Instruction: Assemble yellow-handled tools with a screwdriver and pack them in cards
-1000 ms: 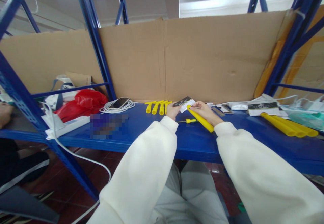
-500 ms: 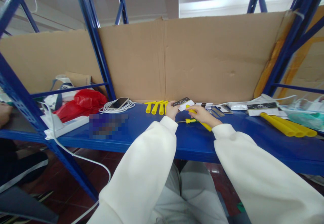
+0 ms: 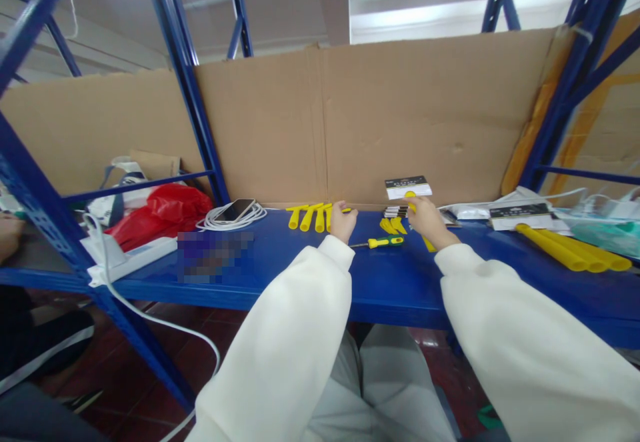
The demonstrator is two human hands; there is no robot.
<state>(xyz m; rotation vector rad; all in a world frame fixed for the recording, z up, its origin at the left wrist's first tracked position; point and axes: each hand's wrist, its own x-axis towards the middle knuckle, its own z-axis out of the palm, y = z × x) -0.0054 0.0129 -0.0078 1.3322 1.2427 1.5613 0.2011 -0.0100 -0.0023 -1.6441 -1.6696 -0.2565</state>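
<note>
My right hand [image 3: 429, 222] is closed round a long yellow handle [image 3: 429, 244], which slants beneath the palm. At the handle's upper end, above my fingers, stands a black-and-white printed card [image 3: 408, 187]; how they are joined is hidden. My left hand [image 3: 343, 223] pinches a small yellow piece [image 3: 347, 210] between thumb and finger. Between the hands a yellow-and-green screwdriver [image 3: 385, 242] lies on the blue shelf [image 3: 300, 262]. Behind it are several small yellow pieces [image 3: 394, 226] and dark-and-white strips [image 3: 396, 212].
Several yellow hollow handles [image 3: 311, 218] lie left of my left hand. Larger yellow tubes [image 3: 570, 249] and another printed card [image 3: 520, 215] are at right. A phone [image 3: 236, 210] rests on a coiled white cable [image 3: 210, 215]. A cardboard panel [image 3: 400, 109] closes the back.
The card has left my left hand and moved right with my right hand and the yellow handle. My left hand now pinches a small yellow piece. Small yellow pieces on the shelf are uncovered.
</note>
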